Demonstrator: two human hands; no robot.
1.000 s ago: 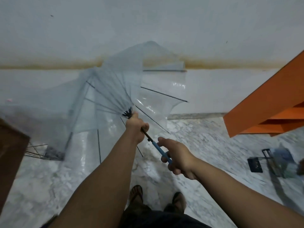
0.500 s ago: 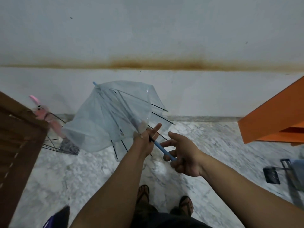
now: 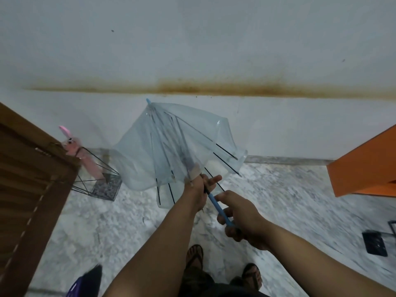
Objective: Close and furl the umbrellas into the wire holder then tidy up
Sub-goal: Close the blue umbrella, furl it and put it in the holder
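I am holding the clear umbrella (image 3: 175, 146) out in front of me above the marble floor (image 3: 107, 228), its blue tip (image 3: 148, 101) pointing up and away toward the white wall (image 3: 192, 50) and its canopy half collapsed, the black ribs drooping round the shaft. My right hand (image 3: 240, 217) is curling round the blue handle (image 3: 219, 207), fingers wrapped under it and thumb lying along the top, so that end is firmly gripped. My left hand (image 3: 200, 189) is closing round the shaft just where the ribs gather, with one finger sticking out loosely to the right. I am judging the whole thing to be light and easy to steer, but the plastic skin looks soft, slippery and quick to crease or snag on the thin rib ends, so I am not wanting to squeeze the film itself. The stiff parts are the ones worth holding: the handle for control, the shaft near the runner for drawing the ribs in. The wire holder (image 3: 96, 179) is standing on the floor to my left, near the brown wooden panel (image 3: 27, 179), with a pink rabbit-headed umbrella (image 3: 81, 155) already leaning in it.
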